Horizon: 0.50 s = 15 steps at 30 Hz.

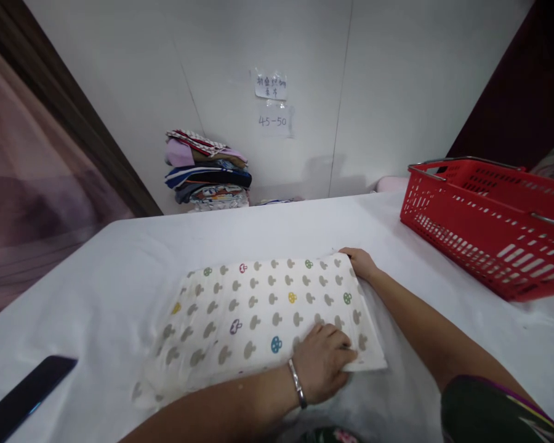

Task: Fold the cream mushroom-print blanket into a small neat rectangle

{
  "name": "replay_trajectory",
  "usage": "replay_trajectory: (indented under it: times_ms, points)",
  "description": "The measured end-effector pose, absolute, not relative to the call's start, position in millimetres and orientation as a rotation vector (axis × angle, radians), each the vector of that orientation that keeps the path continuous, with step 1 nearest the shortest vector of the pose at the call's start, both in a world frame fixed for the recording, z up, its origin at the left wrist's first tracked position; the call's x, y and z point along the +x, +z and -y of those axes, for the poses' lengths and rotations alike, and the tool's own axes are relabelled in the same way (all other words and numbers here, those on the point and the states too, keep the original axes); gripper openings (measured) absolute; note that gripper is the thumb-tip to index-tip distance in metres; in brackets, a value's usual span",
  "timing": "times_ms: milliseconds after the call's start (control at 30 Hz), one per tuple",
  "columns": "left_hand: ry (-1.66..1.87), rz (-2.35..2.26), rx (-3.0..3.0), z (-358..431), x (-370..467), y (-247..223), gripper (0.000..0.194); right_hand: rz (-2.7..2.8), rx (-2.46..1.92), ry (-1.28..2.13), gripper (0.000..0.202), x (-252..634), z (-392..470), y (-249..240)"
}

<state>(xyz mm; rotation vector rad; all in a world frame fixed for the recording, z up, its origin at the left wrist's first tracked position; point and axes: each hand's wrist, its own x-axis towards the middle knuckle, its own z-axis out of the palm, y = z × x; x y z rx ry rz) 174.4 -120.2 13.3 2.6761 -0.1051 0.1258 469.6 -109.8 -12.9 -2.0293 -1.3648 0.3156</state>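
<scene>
A white cloth [263,307] printed with grey and a few coloured mushrooms lies folded into a flat rectangle in front of me. My left hand [323,363], with a silver bracelet at the wrist, reaches across the near edge. Its fingers are bent and closed on the cloth near the near right corner. At the far right corner, my right hand [361,264] grips the cloth's edge; its fingertips are partly hidden. The left part of the cloth lies loose and slightly rumpled, with layers showing along the right edge.
A white-covered table [120,264] lies beneath. To the right stands a red plastic basket [480,227] with metal handles. A dark phone-like slab [25,397] lies at the near left. Behind the far edge, folded fabrics [207,169] are stacked against the wall, below paper signs [271,86].
</scene>
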Motion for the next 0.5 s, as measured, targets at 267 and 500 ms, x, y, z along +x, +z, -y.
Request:
replay_trajectory:
  times_ms: [267, 500]
  points:
    - [0.261, -0.111, 2.719, 49.6, 180.7, 46.2, 0.041, 1.076, -1.927, 0.442, 0.039, 469.0, 123.7, -14.8]
    - [0.098, -0.764, 2.908, -44.0, 181.1, 12.2, 0.06, 0.816, -1.897, 0.492, 0.038, 449.3, 135.0, -8.4]
